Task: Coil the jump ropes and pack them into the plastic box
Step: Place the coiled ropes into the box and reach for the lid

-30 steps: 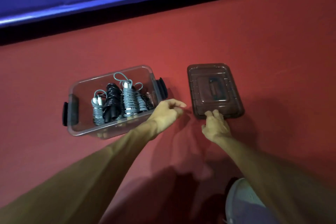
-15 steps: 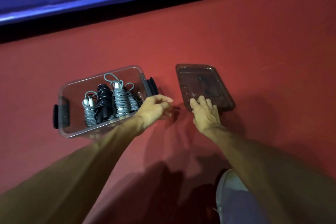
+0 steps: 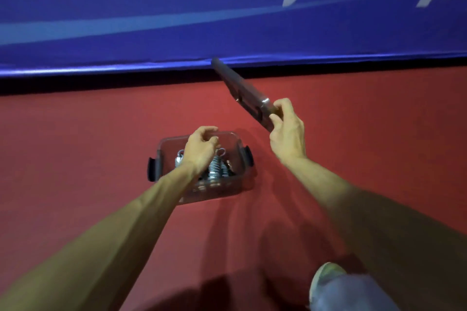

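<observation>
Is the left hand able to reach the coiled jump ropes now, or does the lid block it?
Probably yes. The left hand hovers over the open plastic box, right above the jump ropes. The right hand holds the lid tilted in the air, off to the side.

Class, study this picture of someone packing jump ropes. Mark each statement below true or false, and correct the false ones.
1. The right hand holds the box lid up off the floor, tilted. True.
2. The plastic box is empty. False: coiled jump ropes lie inside it.
3. The left hand also has a grip on the lid. False: only the right hand holds it, and the left hand is over the open box.
4. The box stands on a red floor. True.
5. The lid is closed on the box. False: the box is open.
</observation>
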A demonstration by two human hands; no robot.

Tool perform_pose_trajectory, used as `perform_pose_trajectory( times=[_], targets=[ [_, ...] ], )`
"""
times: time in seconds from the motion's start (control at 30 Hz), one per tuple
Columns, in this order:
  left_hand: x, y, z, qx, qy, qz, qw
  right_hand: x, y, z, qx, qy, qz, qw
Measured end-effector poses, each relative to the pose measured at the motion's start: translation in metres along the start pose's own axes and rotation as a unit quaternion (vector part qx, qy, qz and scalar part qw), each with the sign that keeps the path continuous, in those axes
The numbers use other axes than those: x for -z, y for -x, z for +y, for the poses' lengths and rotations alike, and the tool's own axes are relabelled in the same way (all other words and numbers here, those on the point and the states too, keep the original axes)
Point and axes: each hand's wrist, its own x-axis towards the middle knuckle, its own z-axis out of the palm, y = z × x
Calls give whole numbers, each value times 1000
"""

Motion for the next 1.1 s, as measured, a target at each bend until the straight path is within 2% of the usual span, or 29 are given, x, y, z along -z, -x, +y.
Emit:
perform_pose_trajectory(
  times=[0.13, 0.23, 0.33, 0.43, 0.53, 0.63, 0.73, 0.83, 0.97, 1.1],
  targets=[
    [60, 12, -4, 4, -43, 64, 997, -17, 6, -59, -13, -95, 31, 995],
    [101, 20, -9, 20, -87, 137, 987, -40, 7, -77, -80, -154, 16, 985],
    [140, 24, -20, 63, -78, 201, 975, -62, 15, -83, -175, -214, -7, 961],
    [165, 25, -38, 93, -45, 186, 977, -81, 19, -77, -252, -257, -32, 933],
    [174, 28, -61, 144, -64, 165, 974, -90, 16, -68, -284, -273, -44, 918],
    [170, 27, -80, 164, -79, 160, 970, -92, 4, -56, -283, -256, -30, 924],
    [158, 18, -86, 165, -97, 158, 969, -92, -7, -40, -271, -179, -5, 946],
    [142, -1, -92, 160, -140, 161, 964, -95, -8, -13, -245, -107, -46, 962],
    [119, -24, -99, 150, -201, 168, 953, -101, 3, 31, -262, -53, -124, 956],
    [105, -37, -103, 162, -264, 220, 925, -116, 9, 71, -250, -12, -136, 959]
  ],
)
